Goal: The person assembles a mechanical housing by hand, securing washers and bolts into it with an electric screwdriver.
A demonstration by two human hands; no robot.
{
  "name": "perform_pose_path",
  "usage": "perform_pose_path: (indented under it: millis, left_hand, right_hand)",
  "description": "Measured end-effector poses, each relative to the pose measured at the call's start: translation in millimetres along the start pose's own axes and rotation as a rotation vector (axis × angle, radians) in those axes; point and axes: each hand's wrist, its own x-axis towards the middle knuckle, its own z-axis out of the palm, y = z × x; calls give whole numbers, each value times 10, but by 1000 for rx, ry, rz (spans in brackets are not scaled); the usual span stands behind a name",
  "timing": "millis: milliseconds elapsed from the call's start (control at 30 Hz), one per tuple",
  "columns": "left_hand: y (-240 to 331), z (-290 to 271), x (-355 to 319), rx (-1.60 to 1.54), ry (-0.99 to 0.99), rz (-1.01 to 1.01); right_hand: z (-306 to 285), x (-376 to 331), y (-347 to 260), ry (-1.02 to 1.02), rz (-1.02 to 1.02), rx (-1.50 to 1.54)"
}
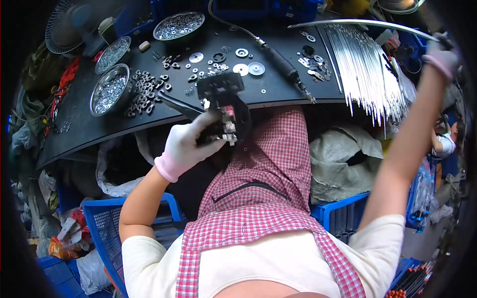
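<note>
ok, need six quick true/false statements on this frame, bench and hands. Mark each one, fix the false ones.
1. The gloved left hand holds a black device. True.
2. Both hands are on that device. False: the right hand is far out to the right, holding a long pale strip by its end.
3. A black power driver lies on the table. True.
4. Bowls of small parts stand at the table's right end. False: the three metal bowls are toward its left.
5. Long silvery rods lie right of the driver. True.
6. The apron is plain blue. False: it is a pink-and-white checked apron.
</note>
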Motion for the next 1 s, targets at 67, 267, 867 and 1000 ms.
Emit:
perform_pose_path:
  millis: [67, 267, 867, 1000]
  left_hand:
    - [18, 159, 181, -262, 52, -67]
    - [125, 261, 87, -550, 206, -286]
    - [383, 550, 844, -744, 217, -299]
    - [464, 524, 841, -576, 218, -198]
  right_hand:
    - [430, -566, 202, 199, -31, 191]
    - [695, -2360, -244, 171, 260, 1166]
    - [-788, -3128, -1130, -880, 53, 1115]
    - [-727, -3207, -1437, -813, 38, 1140]
